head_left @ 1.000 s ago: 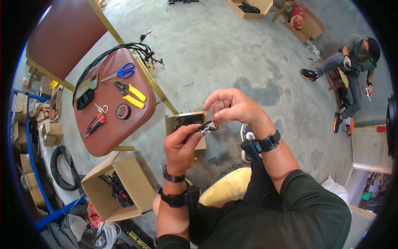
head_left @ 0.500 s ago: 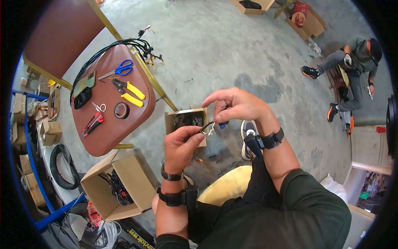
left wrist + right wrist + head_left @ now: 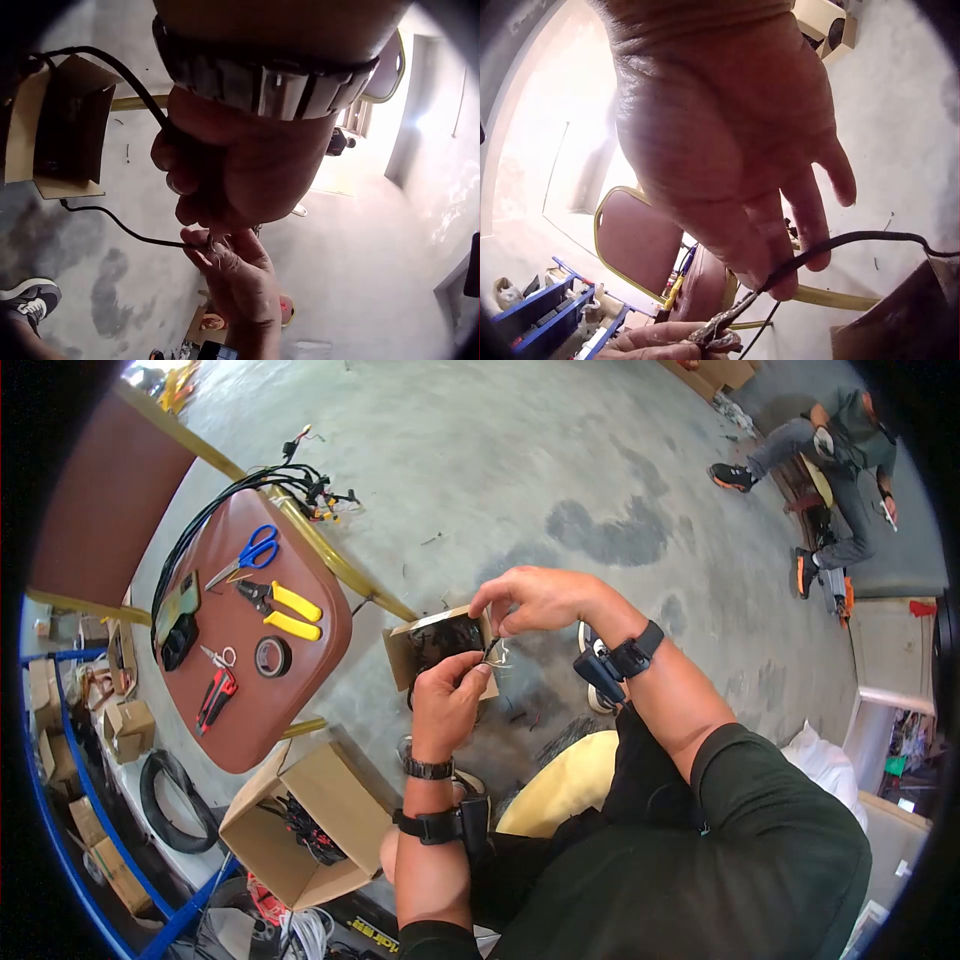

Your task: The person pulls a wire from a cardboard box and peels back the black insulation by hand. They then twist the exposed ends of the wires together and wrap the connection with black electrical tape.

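Observation:
In the head view my left hand [image 3: 447, 705] pinches a dark cable's end, beside pale loose strands [image 3: 503, 654]. My right hand [image 3: 535, 600] is just above it, its thumb and forefinger pinching the same work. Seen from the right wrist, a black cable [image 3: 847, 238] runs through the right hand's fingertips, and a silvery frayed end [image 3: 718, 324] sits in the left fingers. Another stretch of black cable [image 3: 112, 61] passes into the left palm in the left wrist view. A thinner-looking lead [image 3: 124, 228] stretches from the small carton [image 3: 26, 139] to the right fingers.
A brown chair seat [image 3: 255, 725] carries blue scissors [image 3: 260, 547], yellow-handled wire strippers [image 3: 295, 600], a tape roll [image 3: 273, 657] and a red-handled cutter [image 3: 217, 698]. Coiled black cables [image 3: 200, 525] hang round it. A larger carton [image 3: 345, 790] stands lower left. Someone sits at upper right [image 3: 850, 450].
The head view has shifted. My right hand has come closer to the left, and the fingertips now nearly meet over the strands. A blue piece seen by the fingers earlier no longer shows.

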{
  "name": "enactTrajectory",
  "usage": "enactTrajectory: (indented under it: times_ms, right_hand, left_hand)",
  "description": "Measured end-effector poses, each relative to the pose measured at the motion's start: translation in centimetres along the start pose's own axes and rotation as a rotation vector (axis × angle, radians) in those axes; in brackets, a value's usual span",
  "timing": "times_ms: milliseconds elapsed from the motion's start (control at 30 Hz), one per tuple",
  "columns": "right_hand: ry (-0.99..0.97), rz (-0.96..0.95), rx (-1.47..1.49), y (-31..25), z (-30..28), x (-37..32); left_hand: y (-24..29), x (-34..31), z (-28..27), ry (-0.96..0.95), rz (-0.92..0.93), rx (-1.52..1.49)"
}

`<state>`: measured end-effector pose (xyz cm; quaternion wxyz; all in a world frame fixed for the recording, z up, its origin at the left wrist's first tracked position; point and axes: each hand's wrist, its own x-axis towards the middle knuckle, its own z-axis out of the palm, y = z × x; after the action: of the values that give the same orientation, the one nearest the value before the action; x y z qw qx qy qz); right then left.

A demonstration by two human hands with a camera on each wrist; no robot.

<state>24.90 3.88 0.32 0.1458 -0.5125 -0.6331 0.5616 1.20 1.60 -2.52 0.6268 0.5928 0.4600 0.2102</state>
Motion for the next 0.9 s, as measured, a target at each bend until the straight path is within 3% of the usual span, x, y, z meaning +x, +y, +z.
enactTrajectory:
  times_ms: [333,433,733,900]
  right_hand:
    - [0.004,0.107,-0.031,1.3,-0.6,1.0]
    - [0.042,0.039,-0.116,1.7,-0.8,1.2]
    - [0.146,0.07,-0.105,2.1,-1.6,1.8]
    - [0.076,0.101,-0.2,3.0,-0.9,2.4]
  left_hand:
    - [-0.1,1.4,0.0,-0.057,-0.172,-0.175]
    - [-0.5,1.9,-0.2,-0.065,-0.167,-0.19]
    - [-0.1,2.8,-1.0,-0.015,-0.152,-0.23]
    - [0.4,3.0,-1.7,-0.014,-0.155,-0.265]
